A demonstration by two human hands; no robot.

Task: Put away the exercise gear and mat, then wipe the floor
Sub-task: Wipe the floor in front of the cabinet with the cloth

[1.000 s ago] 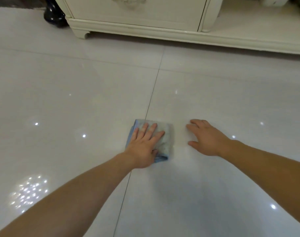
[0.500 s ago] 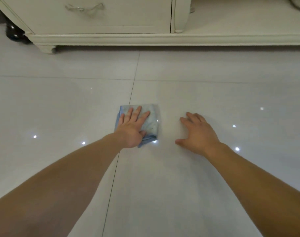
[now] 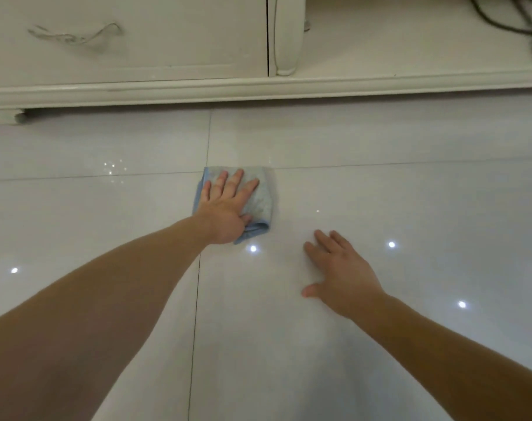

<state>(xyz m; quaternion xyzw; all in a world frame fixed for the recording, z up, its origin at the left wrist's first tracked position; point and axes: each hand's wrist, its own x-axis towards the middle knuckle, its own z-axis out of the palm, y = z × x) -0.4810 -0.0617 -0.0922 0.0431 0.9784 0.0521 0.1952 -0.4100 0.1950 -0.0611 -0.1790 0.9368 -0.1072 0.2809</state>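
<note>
The four fingers [image 3: 236, 181] of the left hand [image 3: 223, 209] are laid straight and slightly spread, pressed flat on one folded blue cloth [image 3: 263, 199], with the thumb tucked against the cloth's near right corner. The fingers [image 3: 323, 242] of the right hand [image 3: 345, 276] are held straight and close together, flat on the bare floor [image 3: 425, 205], with the thumb stuck out to the left; nothing is gripped by either hand. The cloth is found on the floor at the crossing of two grout lines [image 3: 198, 299], its far edge reaching the crosswise line. The right hand is set near it, to the right and closer to the camera, and the cloth is not touched by it. Two hands, two bare forearms and one cloth are counted. Four bright light spots [image 3: 391, 244] are reflected in the glossy tiles, besides a faint cluster at the far left. Beyond the floor one cream cabinet [image 3: 167, 59] is seen, with one drawer handle [image 3: 73, 34], one foot [image 3: 6, 117] and dark cables [image 3: 501, 22] on its open shelf at the right; their number cannot be told. Compared with half a second earlier, the cloth and left hand are found pushed farther forward: the cloth then lay well short of the crosswise line and about level with the right hand. The cabinet is now seen closer.
</note>
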